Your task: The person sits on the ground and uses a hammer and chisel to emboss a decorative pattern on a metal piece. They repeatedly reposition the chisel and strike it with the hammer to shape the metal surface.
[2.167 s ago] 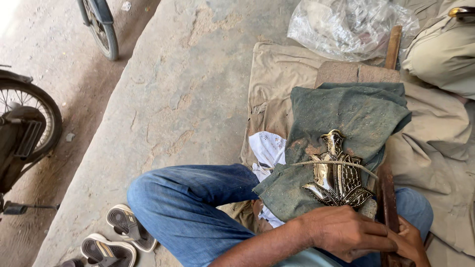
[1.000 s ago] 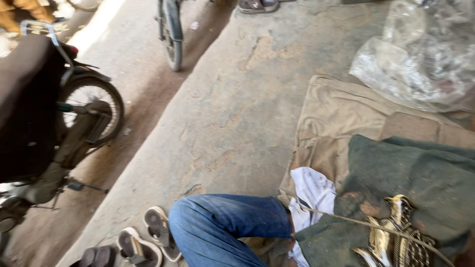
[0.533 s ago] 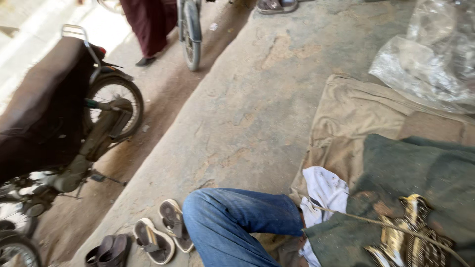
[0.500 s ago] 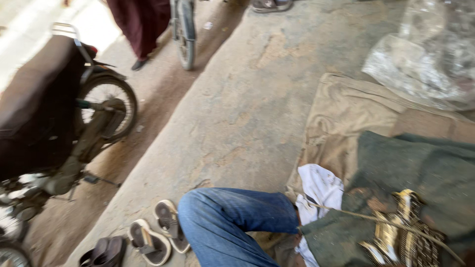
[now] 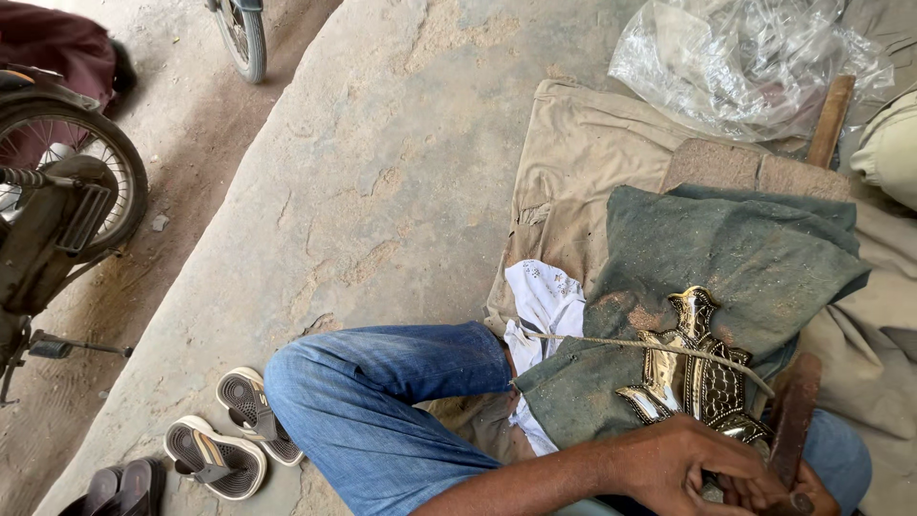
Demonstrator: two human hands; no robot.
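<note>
Ornament base hidden under left hand, fingers clenched on it; long axis upright, tip pointing away. Right hand mostly cut off, grips tool.

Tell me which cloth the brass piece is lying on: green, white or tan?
The dark green cloth. The brass ornament rests on it by the left hand. The white cloth pokes out at its left edge; the tan sheet lies under everything.

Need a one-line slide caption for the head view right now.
Seated person's left hand steadies a shiny brass ornament on green cloth; right hand grips a rusty tool.
</note>
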